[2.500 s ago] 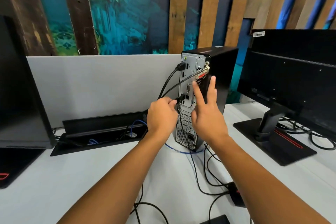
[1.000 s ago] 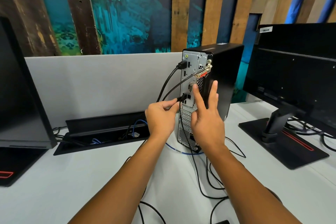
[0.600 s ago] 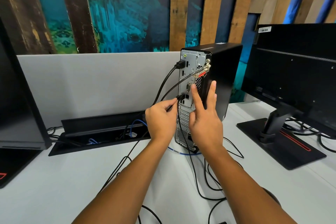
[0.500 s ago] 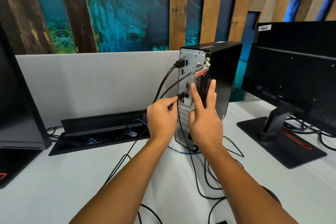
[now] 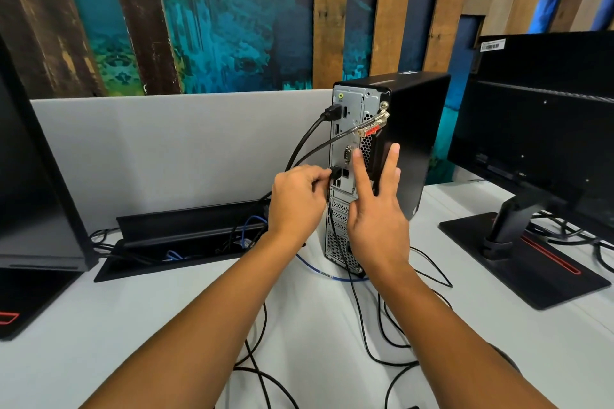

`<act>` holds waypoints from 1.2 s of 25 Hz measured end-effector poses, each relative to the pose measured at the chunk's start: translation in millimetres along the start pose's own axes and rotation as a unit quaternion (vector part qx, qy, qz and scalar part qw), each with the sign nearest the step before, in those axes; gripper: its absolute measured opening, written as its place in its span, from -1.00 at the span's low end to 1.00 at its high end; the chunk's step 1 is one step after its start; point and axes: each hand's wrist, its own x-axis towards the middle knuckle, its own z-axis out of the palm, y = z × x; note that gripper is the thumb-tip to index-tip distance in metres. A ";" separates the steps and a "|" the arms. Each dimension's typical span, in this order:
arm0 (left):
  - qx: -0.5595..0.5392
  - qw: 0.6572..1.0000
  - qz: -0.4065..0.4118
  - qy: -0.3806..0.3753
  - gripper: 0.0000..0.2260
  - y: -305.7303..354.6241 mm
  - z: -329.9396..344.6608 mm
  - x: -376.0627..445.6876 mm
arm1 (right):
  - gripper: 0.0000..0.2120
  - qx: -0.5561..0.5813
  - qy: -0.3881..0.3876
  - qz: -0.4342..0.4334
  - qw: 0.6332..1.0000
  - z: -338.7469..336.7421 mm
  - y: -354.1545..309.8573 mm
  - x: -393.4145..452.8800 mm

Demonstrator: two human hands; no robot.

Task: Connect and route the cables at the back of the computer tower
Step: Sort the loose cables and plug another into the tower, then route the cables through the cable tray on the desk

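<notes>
A slim black computer tower (image 5: 412, 129) stands upright on the white desk, its grey rear panel (image 5: 355, 103) facing me. My left hand (image 5: 295, 199) pinches a small black plug (image 5: 335, 173) at a mid-height port on that panel. My right hand (image 5: 375, 209) is open, its straight fingers resting on the panel's right edge and the tower's side. A thick black cable's plug (image 5: 333, 113) sits in an upper port. A steel lock cable (image 5: 368, 126) with a red tag hangs from the panel's right side.
A black monitor (image 5: 545, 129) on a flat stand (image 5: 531, 276) stands at the right. Another dark screen (image 5: 30, 196) fills the left. An open cable tray (image 5: 186, 236) with blue wires lies behind my left hand. Loose black cables (image 5: 382, 335) and a blue cable (image 5: 319, 272) trail over the desk.
My left hand has pushed the small plug a little closer to the port. My right hand stays on the tower. The view has shifted slightly.
</notes>
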 end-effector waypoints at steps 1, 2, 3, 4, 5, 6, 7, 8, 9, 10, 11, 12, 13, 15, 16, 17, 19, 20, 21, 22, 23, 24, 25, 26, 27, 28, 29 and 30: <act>-0.005 0.999 -0.023 -0.025 -0.85 -1.2 0.3 4.4 | -0.15 0.000 0.000 -0.001 1.000 0.4 0.1 -0.1; -0.007 0.998 -0.040 -0.040 -0.85 -2.0 0.8 7.6 | -0.15 -0.001 -0.001 -0.002 1.000 0.8 0.2 -0.2; -0.008 0.998 -0.053 -0.046 -0.86 -3.8 2.3 9.7 | -0.16 -0.003 -0.001 -0.004 1.000 1.1 0.7 -0.1; -0.015 0.997 -0.063 -0.047 -0.87 -5.1 3.7 10.8 | -0.16 -0.004 0.000 -0.005 1.000 1.3 1.4 0.1; -0.025 0.996 -0.071 -0.047 -0.88 -6.2 5.0 11.3 | -0.17 -0.006 0.002 -0.006 1.000 1.9 2.1 0.2; -0.033 0.995 -0.076 -0.047 -0.88 -7.1 5.5 11.4 | -0.17 -0.008 0.003 -0.005 1.000 2.5 2.3 0.2; -0.036 0.995 -0.078 -0.046 -0.88 -7.4 5.2 11.0 | -0.17 -0.010 0.003 -0.005 1.000 3.3 2.2 0.2; -0.032 0.995 -0.078 -0.043 -0.88 -6.6 4.6 10.7 | -0.17 -0.011 0.004 -0.004 1.000 3.8 2.1 0.2; -0.025 0.996 -0.077 -0.040 -0.88 -5.2 4.0 10.5 | -0.17 -0.012 0.004 -0.003 1.000 4.1 2.0 0.5; -0.016 0.996 -0.077 -0.038 -0.87 -3.0 3.4 9.4 | -0.17 -0.013 0.004 -0.001 1.000 3.6 1.4 0.4; -0.007 0.996 -0.076 -0.038 -0.87 -0.6 3.1 7.8 | -0.17 -0.013 0.005 0.002 1.000 3.3 0.9 0.0; 0.003 0.996 -0.077 -0.039 -0.86 1.8 2.8 5.7 | -0.16 -0.013 0.006 0.005 1.000 2.9 0.1 -0.7; 0.013 0.996 -0.077 -0.038 -0.86 4.3 2.1 3.9 | -0.16 -0.012 0.006 0.008 1.000 2.6 -0.6 -1.4; 0.030 0.997 -0.068 -0.030 -0.84 9.5 -1.5 1.6 | -0.16 -0.002 0.005 0.013 1.000 1.4 -3.2 -2.6; 0.035 0.997 -0.060 -0.034 -0.82 12.0 -4.9 -0.2 | -0.17 0.005 0.001 0.015 1.000 -0.1 -4.8 -3.8; 0.039 0.997 -0.049 -0.053 -0.78 13.5 -9.1 -2.8 | -0.18 0.012 -0.005 0.014 1.000 -1.7 -5.2 -4.4; 0.059 0.989 -0.040 -0.129 -0.61 12.7 -20.2 -13.8 | -0.23 0.033 -0.030 0.014 0.999 -8.9 -3.8 -9.9; 0.075 0.983 -0.040 -0.164 -0.49 9.2 -26.4 -24.0 | -0.27 0.043 -0.052 0.019 0.998 -13.5 -1.8 -14.7; 0.090 0.978 -0.042 -0.182 -0.39 4.9 -31.1 -37.2 | -0.32 0.048 -0.080 0.030 0.995 -18.3 -0.3 -20.9; 0.099 0.978 -0.044 -0.177 -0.32 1.2 -32.7 -52.1 | -0.35 0.044 -0.110 0.043 0.992 -22.7 0.9 -28.7; 0.104 0.981 -0.044 -0.160 -0.28 -0.4 -31.6 -67.8 | -0.36 0.036 -0.139 0.056 0.988 -24.8 2.0 -38.9; 0.112 0.983 -0.041 -0.142 -0.27 -0.5 -27.7 -83.3 | -0.35 0.031 -0.164 0.065 0.984 -25.5 3.1 -51.0; 0.118 0.983 -0.036 -0.135 -0.27 1.8 -23.3 -97.8 | -0.36 0.035 -0.184 0.064 0.980 -25.0 5.1 -63.6; 0.117 0.982 -0.031 -0.144 -0.27 4.4 -20.0 -109.3 | -0.36 0.049 -0.203 0.056 0.976 -23.6 8.0 -75.5; 0.108 0.980 -0.032 -0.165 -0.28 5.3 -18.6 -118.1 | -0.37 0.066 -0.229 0.055 0.970 -22.7 11.7 -86.7; 0.095 0.976 -0.038 -0.193 -0.30 4.8 -20.6 -124.3 | -0.39 0.078 -0.262 0.063 0.960 -23.1 14.4 -97.3; 0.085 0.970 -0.050 -0.224 -0.34 2.6 -25.2 -129.0 | -0.41 0.085 -0.297 0.078 0.948 -23.2 16.5 -107.4; 0.079 0.963 -0.067 -0.247 -0.39 -0.5 -31.0 -132.2 | -0.42 0.082 -0.328 0.091 0.937 -23.7 16.3 -117.1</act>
